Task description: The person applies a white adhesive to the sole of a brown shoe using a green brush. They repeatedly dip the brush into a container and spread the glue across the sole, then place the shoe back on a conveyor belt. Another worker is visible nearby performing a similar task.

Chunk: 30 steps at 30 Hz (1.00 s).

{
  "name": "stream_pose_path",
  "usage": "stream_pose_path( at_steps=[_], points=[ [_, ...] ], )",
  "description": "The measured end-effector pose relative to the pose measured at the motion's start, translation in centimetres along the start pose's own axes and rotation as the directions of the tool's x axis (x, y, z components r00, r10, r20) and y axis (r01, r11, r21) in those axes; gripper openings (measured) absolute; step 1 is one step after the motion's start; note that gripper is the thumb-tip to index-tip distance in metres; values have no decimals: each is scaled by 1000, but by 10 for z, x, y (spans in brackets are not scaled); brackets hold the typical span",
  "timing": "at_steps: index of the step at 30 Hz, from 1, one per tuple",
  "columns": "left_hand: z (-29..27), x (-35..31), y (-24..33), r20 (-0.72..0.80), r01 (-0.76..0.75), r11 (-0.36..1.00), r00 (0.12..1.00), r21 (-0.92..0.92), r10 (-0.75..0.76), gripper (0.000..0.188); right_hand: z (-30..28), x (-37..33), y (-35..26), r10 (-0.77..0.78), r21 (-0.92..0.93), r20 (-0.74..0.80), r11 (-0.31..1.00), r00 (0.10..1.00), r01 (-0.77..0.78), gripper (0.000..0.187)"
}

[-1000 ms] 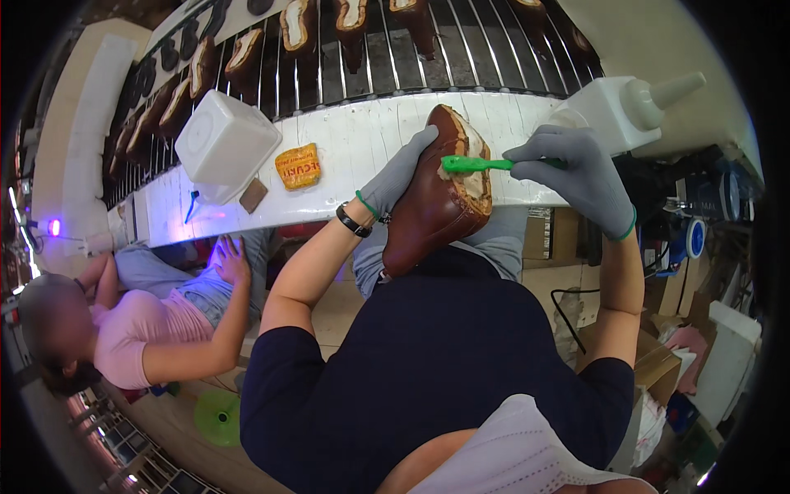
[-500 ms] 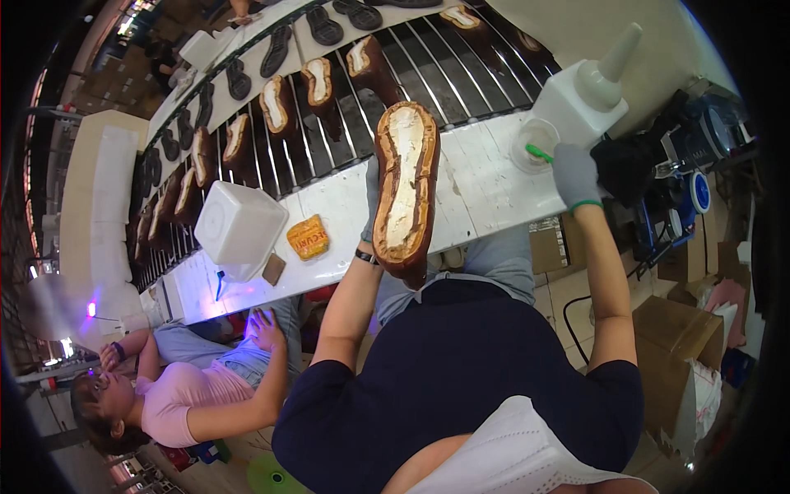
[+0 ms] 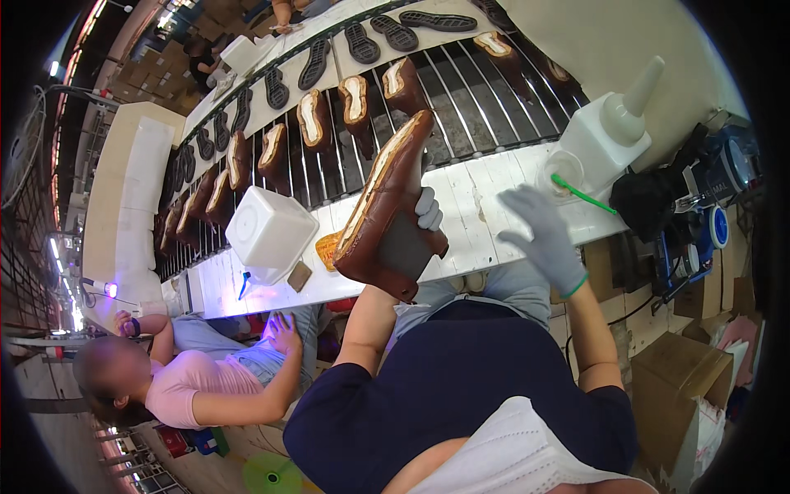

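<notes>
A brown leather boot upper [image 3: 374, 226], its pale underside edge bare of any sole, is tilted in front of me. Grey-gloved fingers of my left hand [image 3: 429, 210] wrap round its shaft from the right; the rest of that hand is hidden behind the leather. My right hand [image 3: 547, 243], also in a grey glove with a green cuff, is over the white bench with fingers spread and nothing in it. Just beyond it, a green-handled brush [image 3: 584, 193] leans in a clear cup [image 3: 562, 171] fixed beside a white squeeze bottle [image 3: 605, 128].
Behind the white bench [image 3: 485, 218] runs a rack of metal rods [image 3: 453, 99] carrying several boot uppers, with black soles [image 3: 362, 43] on a ledge beyond. A white container [image 3: 270, 230], a yellow packet [image 3: 327, 249] and a brown block [image 3: 299, 276] lie left. A person [image 3: 214, 375] sits at my left.
The boot has turned from underside facing me to its side, tipping leftward. My right hand has let go of the green brush and moved left, fingers opening.
</notes>
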<state>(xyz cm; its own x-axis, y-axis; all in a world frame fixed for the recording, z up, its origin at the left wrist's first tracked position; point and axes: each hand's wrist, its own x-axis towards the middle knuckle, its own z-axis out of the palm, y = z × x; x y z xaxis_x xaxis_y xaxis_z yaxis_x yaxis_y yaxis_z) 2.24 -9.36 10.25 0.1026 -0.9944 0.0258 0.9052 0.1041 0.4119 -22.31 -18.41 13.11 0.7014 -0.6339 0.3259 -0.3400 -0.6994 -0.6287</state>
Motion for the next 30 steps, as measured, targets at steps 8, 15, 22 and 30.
stream_pose_path(
  at_steps=[8,15,22,30],
  points=[
    [-14,4,0,21,32,999,999,26,-33,48,41,-9,-41,-125,310,138,948,983,77,89],
    [-66,42,-35,-250,-74,870,943,487,220,71,115,-30,-35,524,793,45,499,851,-350,73],
    [-49,64,-33,15,-90,553,990,828,139,77,93,6,-2,636,822,-234,533,736,-199,46],
    [-52,-10,-17,190,-101,-243,906,965,378,71,127,167,112,435,529,-492,837,754,-138,55]
  ],
)
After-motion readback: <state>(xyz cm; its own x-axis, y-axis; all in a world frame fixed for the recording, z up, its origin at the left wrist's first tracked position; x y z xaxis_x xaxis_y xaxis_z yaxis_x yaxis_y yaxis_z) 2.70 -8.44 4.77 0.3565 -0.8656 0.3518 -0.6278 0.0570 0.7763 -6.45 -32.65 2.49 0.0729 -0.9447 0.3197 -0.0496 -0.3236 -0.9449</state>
